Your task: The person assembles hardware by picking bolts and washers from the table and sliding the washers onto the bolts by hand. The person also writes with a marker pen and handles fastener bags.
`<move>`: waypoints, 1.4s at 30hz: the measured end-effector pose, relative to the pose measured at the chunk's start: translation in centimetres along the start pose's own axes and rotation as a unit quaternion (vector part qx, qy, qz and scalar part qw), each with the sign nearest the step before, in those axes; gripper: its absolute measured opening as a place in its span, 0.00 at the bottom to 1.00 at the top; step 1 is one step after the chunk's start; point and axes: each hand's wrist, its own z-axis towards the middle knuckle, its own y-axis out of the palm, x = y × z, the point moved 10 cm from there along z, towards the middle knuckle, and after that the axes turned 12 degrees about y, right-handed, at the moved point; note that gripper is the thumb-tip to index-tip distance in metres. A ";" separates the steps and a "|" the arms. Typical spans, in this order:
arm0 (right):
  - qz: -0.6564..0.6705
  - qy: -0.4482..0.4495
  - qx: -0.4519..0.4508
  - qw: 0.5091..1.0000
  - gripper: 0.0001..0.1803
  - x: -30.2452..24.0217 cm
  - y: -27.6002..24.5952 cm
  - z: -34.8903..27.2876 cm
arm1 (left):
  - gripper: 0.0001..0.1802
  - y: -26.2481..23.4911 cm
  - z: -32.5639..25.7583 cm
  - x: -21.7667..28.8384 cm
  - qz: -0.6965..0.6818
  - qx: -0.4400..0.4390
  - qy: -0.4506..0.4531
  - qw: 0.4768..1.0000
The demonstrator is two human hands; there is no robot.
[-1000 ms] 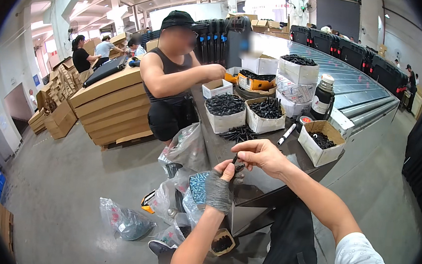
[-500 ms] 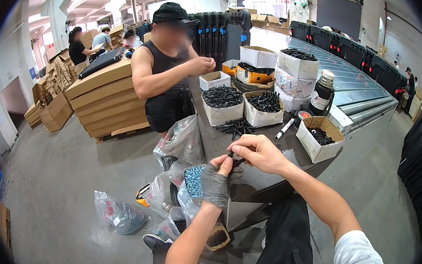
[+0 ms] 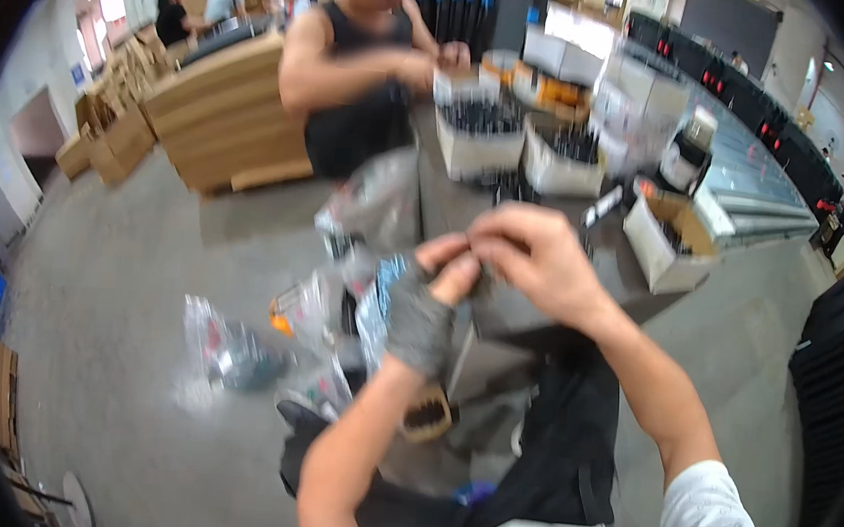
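Observation:
My left hand (image 3: 422,314), in a grey fingerless glove, is closed in a pinch over the near edge of the dark worktable (image 3: 513,317). Bare fingers of my right hand (image 3: 550,267) meet its fingertips, also pinched. Half a second ago a small black part showed in the left hand; now fingers and blur mostly hide what lies between them. Beyond the hands are loose black pieces (image 3: 502,184) and two white boxes of black parts, one on the left (image 3: 477,153) and one on the right (image 3: 558,175). A white marker (image 3: 603,207) lies right of them.
A white carton of small black parts (image 3: 656,252) stands at the table's right edge, a black bottle (image 3: 685,158) behind it. Plastic bags (image 3: 233,352) lie on the floor at left. Across the table's left corner a co-worker (image 3: 359,67) handles something. A roller conveyor (image 3: 755,182) runs behind.
The view has tilted down and blurred, so the table and boxes sit higher in it. My hands stay together, fingertips meeting. The co-worker's forearm has lowered toward the boxes.

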 end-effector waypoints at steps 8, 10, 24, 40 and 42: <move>0.151 0.067 -0.062 0.984 0.09 -1.8 8.7 -1.4 | 0.16 -8.9 -4.1 5.2 0.024 0.052 -0.024 0.998; 0.196 0.068 -0.070 0.976 0.09 -1.1 12.1 -2.4 | 0.17 -11.9 -6.6 4.9 0.016 0.075 -0.058 0.995; 0.350 0.606 0.028 0.714 0.09 35.5 34.6 -28.0 | 0.22 -22.1 -13.1 4.4 0.539 -0.188 -0.124 0.812; 0.332 0.692 0.434 0.472 0.07 49.6 47.0 -40.2 | 0.29 -22.4 -14.3 0.6 0.515 -0.285 -0.231 0.775; 0.320 0.695 0.442 0.469 0.07 52.9 47.7 -36.8 | 0.29 -22.4 -14.7 0.1 0.509 -0.287 -0.228 0.779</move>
